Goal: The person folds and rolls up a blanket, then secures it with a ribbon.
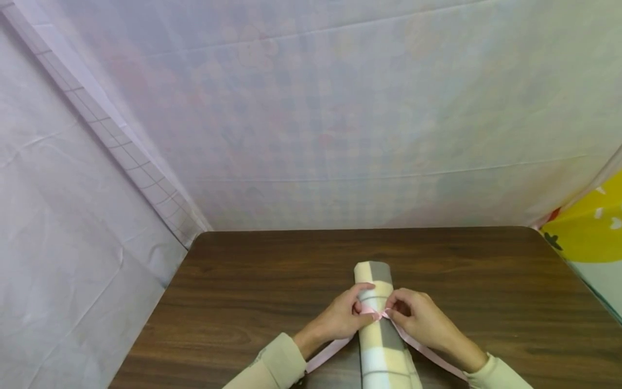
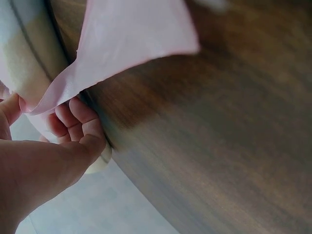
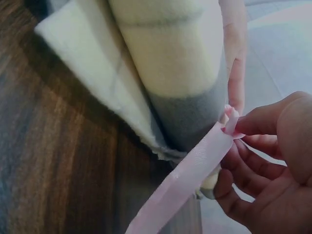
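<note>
A roll of soft plaid cloth (image 1: 381, 354) in cream, white and grey lies lengthwise on the table. Round its middle runs a pink satin ribbon (image 1: 330, 354), crossed on top into a small knot, its two tails trailing left and right. My left hand (image 1: 337, 319) reaches over the roll from the left, its thumb at the knot and the ribbon (image 2: 131, 39) held between thumb and fingers. From the right, my right hand (image 1: 420, 316) pinches the ribbon (image 3: 183, 183) right at the knot between thumb and forefinger. A loose cloth flap (image 3: 92, 63) spreads beside the roll.
The dark wooden table (image 1: 243, 281) has rounded far corners. Behind it hangs a pale checked curtain (image 1: 330, 135), with a white sheet (image 1: 63, 243) along the left side. Yellow patterned fabric (image 1: 593, 227) hangs at the right.
</note>
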The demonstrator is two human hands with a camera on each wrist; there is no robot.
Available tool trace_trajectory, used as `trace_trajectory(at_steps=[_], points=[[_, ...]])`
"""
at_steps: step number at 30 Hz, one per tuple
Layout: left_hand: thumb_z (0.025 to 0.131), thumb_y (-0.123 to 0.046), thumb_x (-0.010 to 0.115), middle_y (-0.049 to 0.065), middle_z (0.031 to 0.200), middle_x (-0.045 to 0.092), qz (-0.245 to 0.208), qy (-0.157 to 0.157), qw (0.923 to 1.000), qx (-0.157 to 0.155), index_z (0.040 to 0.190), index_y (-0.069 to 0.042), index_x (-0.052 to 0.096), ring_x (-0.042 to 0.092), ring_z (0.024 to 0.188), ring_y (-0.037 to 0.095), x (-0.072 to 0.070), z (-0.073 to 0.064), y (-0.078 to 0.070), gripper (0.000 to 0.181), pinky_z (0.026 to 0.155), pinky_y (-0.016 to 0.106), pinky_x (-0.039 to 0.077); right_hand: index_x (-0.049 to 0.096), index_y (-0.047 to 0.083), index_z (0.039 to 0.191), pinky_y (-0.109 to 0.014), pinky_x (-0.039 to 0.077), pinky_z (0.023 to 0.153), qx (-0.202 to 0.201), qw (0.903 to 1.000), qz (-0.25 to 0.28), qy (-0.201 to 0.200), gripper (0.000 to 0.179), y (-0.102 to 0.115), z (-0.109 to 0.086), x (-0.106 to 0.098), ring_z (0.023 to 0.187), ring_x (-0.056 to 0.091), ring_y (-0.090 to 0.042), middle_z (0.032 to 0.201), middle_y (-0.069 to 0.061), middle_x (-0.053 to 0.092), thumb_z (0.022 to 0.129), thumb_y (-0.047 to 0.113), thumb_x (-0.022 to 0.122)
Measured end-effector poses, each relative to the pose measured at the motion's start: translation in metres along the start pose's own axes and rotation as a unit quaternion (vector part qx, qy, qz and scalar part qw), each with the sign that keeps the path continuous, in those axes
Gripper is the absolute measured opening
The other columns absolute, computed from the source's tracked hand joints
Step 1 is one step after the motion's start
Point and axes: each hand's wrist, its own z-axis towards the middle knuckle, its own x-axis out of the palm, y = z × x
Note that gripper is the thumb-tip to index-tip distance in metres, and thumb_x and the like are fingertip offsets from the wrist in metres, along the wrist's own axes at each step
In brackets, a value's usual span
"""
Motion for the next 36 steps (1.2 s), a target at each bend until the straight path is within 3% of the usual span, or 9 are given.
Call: trace_trajectory(at_steps=[4,8,13,17,22,30,32,36], points=[[0.090,-0.017,0.073,-0.004,0.075,0.052,0.003,0.003,1.0000,-0.002,0.141,-0.020,0.049,0.048,0.060,0.004,-0.001,-0.001,0.001,0.057,0.054,0.019,0.042,0.062,0.019,0.084,-0.021,0.046,0.055,-0.014,0.9998,-0.004,-0.014,0.023,0.003,0.001,0.002,0.066,0.051,0.002,0.075,0.014,0.057,0.084,-0.001,0.073],[0.090,-0.020,0.073,-0.005,0.076,0.052,0.001,0.005,1.0000,-0.002,0.142,-0.021,0.049,0.048,0.061,0.003,-0.001,0.000,0.002,0.057,0.055,0.018,0.042,0.062,0.019,0.086,-0.022,0.047,0.057,-0.003,0.9999,0.013,0.004,0.019,0.006,0.002,0.000,0.068,0.053,0.001,0.078,0.012,0.061,0.087,0.002,0.071],[0.091,-0.021,0.073,-0.005,0.075,0.052,0.005,0.004,1.0000,0.000,0.142,-0.022,0.048,0.048,0.061,0.003,-0.001,0.000,0.005,0.056,0.055,0.018,0.042,0.060,0.009,0.090,-0.023,0.050,0.063,0.029,0.9940,0.101,0.032,0.013,0.007,0.006,-0.007,0.075,0.058,-0.005,0.082,0.001,0.063,0.090,-0.003,0.065],[0.091,-0.021,0.073,-0.005,0.075,0.052,0.007,0.001,1.0000,-0.001,0.141,-0.023,0.049,0.048,0.061,0.003,0.000,0.001,0.006,0.056,0.054,0.018,0.042,0.052,-0.004,0.096,-0.025,0.051,0.065,0.052,0.9728,0.215,0.067,0.006,0.006,0.009,-0.012,0.078,0.060,-0.009,0.086,-0.007,0.060,0.093,-0.006,0.056],[0.090,-0.021,0.073,-0.005,0.073,0.053,0.006,-0.001,1.0000,-0.002,0.141,-0.023,0.049,0.049,0.061,0.003,0.001,-0.001,0.005,0.056,0.055,0.019,0.042,0.043,-0.009,0.099,-0.025,0.052,0.069,0.085,0.9387,0.313,0.117,0.016,0.000,0.011,-0.014,0.081,0.060,-0.011,0.087,-0.005,0.060,0.097,0.000,0.056],[0.091,-0.024,0.073,-0.005,0.074,0.054,0.005,0.006,0.9999,-0.007,0.142,-0.025,0.048,0.050,0.061,0.003,0.000,-0.002,0.005,0.057,0.056,0.019,0.043,0.041,-0.009,0.099,-0.020,0.047,0.058,0.103,0.9222,0.341,0.152,0.020,-0.008,0.013,-0.013,0.068,0.055,-0.005,0.081,-0.003,0.061,0.097,0.002,0.057],[0.091,-0.025,0.073,-0.006,0.074,0.054,0.007,0.006,0.9999,-0.004,0.142,-0.025,0.048,0.049,0.061,0.002,0.000,-0.002,0.005,0.056,0.056,0.018,0.043,0.045,-0.011,0.100,-0.019,0.047,0.057,0.133,0.9248,0.323,0.151,0.021,-0.007,0.015,-0.016,0.066,0.056,-0.005,0.079,-0.003,0.063,0.096,0.004,0.059],[0.091,-0.026,0.073,-0.006,0.073,0.053,0.009,0.008,0.9999,0.002,0.142,-0.025,0.048,0.048,0.062,0.002,0.000,-0.002,0.005,0.056,0.056,0.019,0.042,0.059,-0.007,0.095,-0.022,0.048,0.055,0.187,0.9393,0.249,0.144,0.019,-0.003,0.019,-0.025,0.061,0.055,-0.007,0.070,0.000,0.060,0.095,0.012,0.061]])
